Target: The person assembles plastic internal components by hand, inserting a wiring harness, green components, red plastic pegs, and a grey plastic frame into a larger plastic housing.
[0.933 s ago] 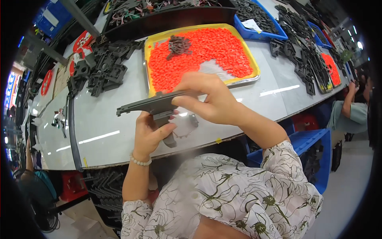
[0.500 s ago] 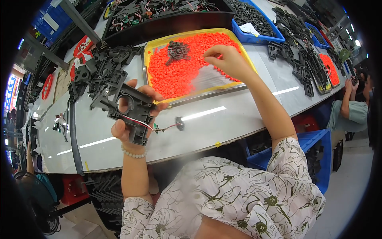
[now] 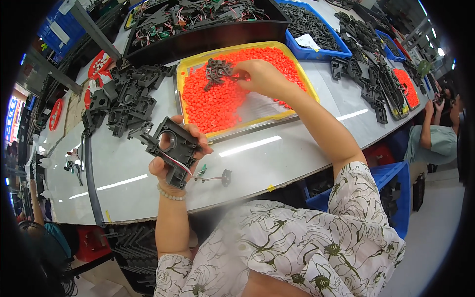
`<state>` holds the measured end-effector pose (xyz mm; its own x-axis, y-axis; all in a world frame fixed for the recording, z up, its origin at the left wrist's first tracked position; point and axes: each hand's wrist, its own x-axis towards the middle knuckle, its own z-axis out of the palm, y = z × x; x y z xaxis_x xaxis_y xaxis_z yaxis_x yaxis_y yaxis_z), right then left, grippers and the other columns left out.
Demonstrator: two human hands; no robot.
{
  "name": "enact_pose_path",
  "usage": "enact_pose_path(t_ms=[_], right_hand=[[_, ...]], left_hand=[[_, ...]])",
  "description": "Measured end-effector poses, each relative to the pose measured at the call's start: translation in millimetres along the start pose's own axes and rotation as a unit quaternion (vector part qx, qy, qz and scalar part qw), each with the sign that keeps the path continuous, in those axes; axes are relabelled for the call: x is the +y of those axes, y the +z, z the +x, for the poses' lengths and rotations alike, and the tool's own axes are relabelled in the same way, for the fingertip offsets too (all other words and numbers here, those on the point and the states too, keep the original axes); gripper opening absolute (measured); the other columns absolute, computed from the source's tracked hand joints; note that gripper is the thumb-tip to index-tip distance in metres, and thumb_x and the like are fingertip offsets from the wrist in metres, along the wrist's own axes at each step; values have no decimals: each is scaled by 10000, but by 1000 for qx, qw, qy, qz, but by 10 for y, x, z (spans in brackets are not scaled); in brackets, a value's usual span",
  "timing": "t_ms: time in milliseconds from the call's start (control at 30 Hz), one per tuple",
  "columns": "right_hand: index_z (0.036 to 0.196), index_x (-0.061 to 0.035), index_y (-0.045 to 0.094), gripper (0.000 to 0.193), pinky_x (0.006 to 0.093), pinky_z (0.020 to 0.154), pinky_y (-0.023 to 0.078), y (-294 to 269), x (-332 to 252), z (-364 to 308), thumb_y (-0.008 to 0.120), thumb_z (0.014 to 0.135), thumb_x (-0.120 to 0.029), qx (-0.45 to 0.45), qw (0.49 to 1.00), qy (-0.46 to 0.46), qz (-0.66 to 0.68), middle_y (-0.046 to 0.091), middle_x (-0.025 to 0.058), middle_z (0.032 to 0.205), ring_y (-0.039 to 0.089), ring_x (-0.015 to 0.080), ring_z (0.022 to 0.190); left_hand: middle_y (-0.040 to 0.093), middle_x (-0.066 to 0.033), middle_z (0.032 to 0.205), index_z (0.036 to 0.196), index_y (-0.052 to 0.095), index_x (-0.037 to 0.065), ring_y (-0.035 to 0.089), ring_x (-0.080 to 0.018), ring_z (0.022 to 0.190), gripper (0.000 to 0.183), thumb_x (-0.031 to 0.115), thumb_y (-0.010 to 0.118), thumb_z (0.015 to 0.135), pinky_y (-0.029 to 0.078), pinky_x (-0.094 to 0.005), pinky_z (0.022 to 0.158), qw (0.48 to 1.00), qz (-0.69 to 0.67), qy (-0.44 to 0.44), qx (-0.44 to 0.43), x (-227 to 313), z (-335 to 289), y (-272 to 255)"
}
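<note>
One hand, the left hand [image 3: 194,132], gripped a wired housing [image 3: 184,150] above the counter [image 3: 277,166], near the tray [image 3: 308,81], while the right hand [image 3: 262,77], fingertips drawn together, hovered beside some dark parts [image 3: 215,72] on the red pieces [image 3: 208,110], whether pinching one I could not tell.

Grey housing [image 3: 187,150] tilts, wires [image 3: 177,164] trailing — small parts [image 3: 215,72] heap on red pieces [image 3: 210,108].

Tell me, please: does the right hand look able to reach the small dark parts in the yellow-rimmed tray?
Likely yes: the right hand is over the yellow-rimmed tray, close beside the small dark parts, with nothing visibly between.
</note>
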<state>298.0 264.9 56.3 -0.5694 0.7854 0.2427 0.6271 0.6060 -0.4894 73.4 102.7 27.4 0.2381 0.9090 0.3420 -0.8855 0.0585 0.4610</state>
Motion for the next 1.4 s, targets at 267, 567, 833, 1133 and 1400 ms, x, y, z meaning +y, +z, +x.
enact_pose_path(t_ms=[267, 567, 833, 1133, 1400], right_hand=[[913, -48, 649, 185, 342, 791, 456, -26, 98, -641, 629, 738, -103, -82, 995, -62, -10, 614, 117, 922, 566, 256, 896], [848, -32, 658, 119, 357, 771, 449, -216, 320, -527, 619, 766, -110, -14, 994, -31, -101, 586, 89, 875, 544, 263, 875], [770, -21, 622, 86, 355, 760, 448, -111, 335, -509, 614, 740, -101, -19, 976, -81, -199, 570, 84, 809, 536, 248, 832], [752, -20, 610, 60, 332, 712, 460, -35, 212, -616, 639, 703, -35, 48, 991, -105, -67, 592, 79, 799, 550, 244, 790], [755, -25, 629, 60, 314, 689, 466, 64, 120, -688, 665, 708, -22, 5, 994, -110, 20, 594, 68, 816, 569, 218, 812]], left_hand=[[446, -173, 1093, 1330, 293, 64, 489, -311, 989, 798, 374, 677, 702, 494, -433, 820, 998, -10, -37, -45, -20, 14, 2], [508, -206, 1064, 1308, 350, 45, 556, -321, 945, 826, 415, 702, 659, 530, -386, 732, 999, 28, -22, 36, -56, -2, 33], [515, -212, 1038, 1302, 345, 28, 563, -317, 935, 841, 425, 695, 649, 532, -396, 726, 998, 41, -18, 48, -57, 24, 50], [470, -202, 1092, 1335, 282, 42, 515, -328, 975, 841, 370, 700, 683, 512, -422, 774, 999, 8, -29, 11, -13, -5, 41], [469, -207, 1090, 1334, 275, 33, 518, -332, 968, 853, 369, 702, 676, 524, -409, 766, 999, 24, -30, 15, -15, 1, 38]])
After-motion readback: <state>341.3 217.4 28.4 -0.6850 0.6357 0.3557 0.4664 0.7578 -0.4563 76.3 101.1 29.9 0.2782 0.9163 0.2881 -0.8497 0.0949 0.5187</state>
